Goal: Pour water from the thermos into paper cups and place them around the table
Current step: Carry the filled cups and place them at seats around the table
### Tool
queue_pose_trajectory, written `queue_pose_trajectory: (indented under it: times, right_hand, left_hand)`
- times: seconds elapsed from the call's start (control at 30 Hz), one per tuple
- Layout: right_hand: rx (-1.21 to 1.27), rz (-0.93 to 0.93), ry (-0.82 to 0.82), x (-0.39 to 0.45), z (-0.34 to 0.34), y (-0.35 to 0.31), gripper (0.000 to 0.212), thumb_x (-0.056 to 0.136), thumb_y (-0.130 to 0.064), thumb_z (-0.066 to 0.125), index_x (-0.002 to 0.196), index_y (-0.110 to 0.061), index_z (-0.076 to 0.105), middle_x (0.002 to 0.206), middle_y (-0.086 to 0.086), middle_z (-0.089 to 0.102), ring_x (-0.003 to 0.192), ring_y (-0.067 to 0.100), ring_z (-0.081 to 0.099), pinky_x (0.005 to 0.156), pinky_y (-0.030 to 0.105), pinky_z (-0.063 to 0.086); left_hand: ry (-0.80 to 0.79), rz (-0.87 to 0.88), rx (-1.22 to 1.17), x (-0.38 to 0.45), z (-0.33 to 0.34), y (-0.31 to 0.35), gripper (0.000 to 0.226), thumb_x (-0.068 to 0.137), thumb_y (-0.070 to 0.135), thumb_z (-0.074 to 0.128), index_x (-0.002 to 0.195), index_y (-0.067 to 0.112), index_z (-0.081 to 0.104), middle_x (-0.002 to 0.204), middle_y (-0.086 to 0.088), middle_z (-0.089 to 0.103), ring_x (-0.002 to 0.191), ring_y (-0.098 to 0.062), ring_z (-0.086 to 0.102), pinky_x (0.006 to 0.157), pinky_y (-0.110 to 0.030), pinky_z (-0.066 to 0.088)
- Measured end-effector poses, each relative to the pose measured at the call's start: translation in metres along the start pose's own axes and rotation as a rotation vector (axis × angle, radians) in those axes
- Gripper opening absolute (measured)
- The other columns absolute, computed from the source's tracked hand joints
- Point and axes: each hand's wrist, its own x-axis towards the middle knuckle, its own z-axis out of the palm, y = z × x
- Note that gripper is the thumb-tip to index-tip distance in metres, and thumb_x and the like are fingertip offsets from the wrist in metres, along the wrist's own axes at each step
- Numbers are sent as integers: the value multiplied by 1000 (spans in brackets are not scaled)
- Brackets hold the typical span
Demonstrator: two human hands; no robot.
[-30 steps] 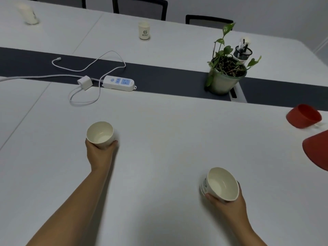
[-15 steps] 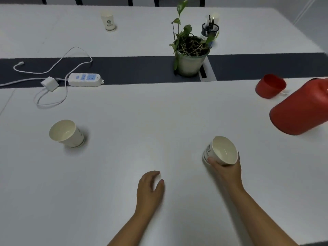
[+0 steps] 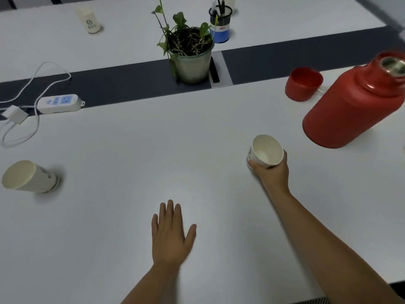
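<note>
A red thermos point(image 3: 348, 106) stands uncapped at the right of the white table point(image 3: 153, 150), its steel mouth showing. Its red lid cup point(image 3: 303, 83) sits just behind it. My right hand point(image 3: 270, 172) grips a white paper cup point(image 3: 266, 150) from below, a little left of the thermos. Another paper cup point(image 3: 28, 176) stands alone at the far left. A third paper cup point(image 3: 89, 23) stands on the far side of the table. My left hand point(image 3: 171, 235) lies flat on the table near the front middle, fingers straight, holding nothing.
A potted plant point(image 3: 190, 53) stands on the dark centre strip, with a pen holder point(image 3: 220, 25) behind it. A white power strip point(image 3: 59, 103) with a charger and looped cable lies at the left. The table's front edge shows at bottom right.
My left hand let go of the left cup and drew back to the front middle, now lying flat. My right hand carried its cup toward the thermos. The view swung right.
</note>
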Motion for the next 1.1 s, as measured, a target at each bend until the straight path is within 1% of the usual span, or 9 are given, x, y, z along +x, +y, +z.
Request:
queue_pose_trajectory:
  times: [0.07, 0.2, 0.43, 0.53, 0.63, 0.8, 0.97, 1.03, 1.1]
  right_hand:
    - [0, -8, -7, 11, -1, -2, 70, 61, -17, 81, 119, -18, 43, 105, -7, 51, 96, 13, 50, 81, 26, 39]
    - [-10, -29, -38, 29, -2, -3, 73, 61, -15, 81, 122, -14, 41, 107, -6, 50, 97, 12, 49, 81, 20, 38]
    - [-24, -36, -67, 48, 0, 0, 74, 62, -16, 81, 123, -14, 39, 108, -6, 49, 99, 11, 48, 84, 25, 38]
    - [-17, -37, -55, 51, 0, 3, 75, 61, -17, 81, 123, -15, 39, 109, -6, 49, 99, 11, 47, 84, 26, 39]
    - [-18, -51, -60, 52, 0, 5, 76, 60, -17, 81, 124, -15, 39, 117, 0, 52, 100, 11, 47, 85, 26, 38]
    - [-11, -74, -56, 52, 1, 7, 80, 58, -15, 83, 125, -12, 39, 125, 8, 51, 110, 18, 49, 91, 26, 38]
    - [-20, -95, -57, 49, 2, 11, 79, 57, -16, 83, 123, -12, 41, 123, 7, 52, 110, 19, 49, 91, 27, 39]
    - [-23, -97, -53, 48, 2, 11, 79, 57, -16, 83, 123, -12, 41, 123, 8, 52, 110, 18, 49, 91, 27, 39]
    - [-26, -92, -49, 49, 1, 11, 79, 57, -17, 83, 124, -12, 40, 123, 6, 52, 108, 17, 49, 90, 26, 38]
  left_hand:
    - [36, -5, 14, 1, 4, -1, 91, 71, 62, 2, 143, 8, 22, 155, -8, 12, 144, -23, -2, 111, -32, -10]
    - [51, -21, 52, 1, 5, -2, 92, 69, 62, -3, 144, 12, 17, 156, -4, 5, 133, -9, -20, 109, -28, -16]
    - [40, -44, 90, 1, 5, 0, 90, 70, 61, -3, 144, 14, 16, 156, 0, 5, 131, -5, -22, 104, -20, -25]
    - [61, -43, 80, 1, 5, 1, 89, 71, 61, 0, 143, 13, 19, 155, -2, 8, 132, -7, -19, 106, -21, -22]
    - [70, -36, 79, 1, 4, 3, 89, 71, 61, -1, 143, 13, 19, 155, -2, 8, 132, -8, -20, 106, -21, -21]
    - [79, -29, 73, 2, 3, 5, 90, 69, 61, -1, 143, 13, 19, 155, -1, 8, 132, -9, -20, 106, -20, -22]
    - [93, -5, 3, 2, -1, 8, 84, 75, 58, 11, 138, 6, 33, 151, -9, 24, 134, -19, -8, 106, -16, -20]
    - [69, -15, 4, 1, -3, 9, 80, 77, 54, 17, 134, 3, 40, 147, -13, 32, 135, -25, 3, 106, -16, -17]
    - [1, -41, 18, 0, -7, 11, 73, 79, 49, 24, 127, -1, 48, 140, -17, 43, 134, -35, 24, 107, -18, -11]
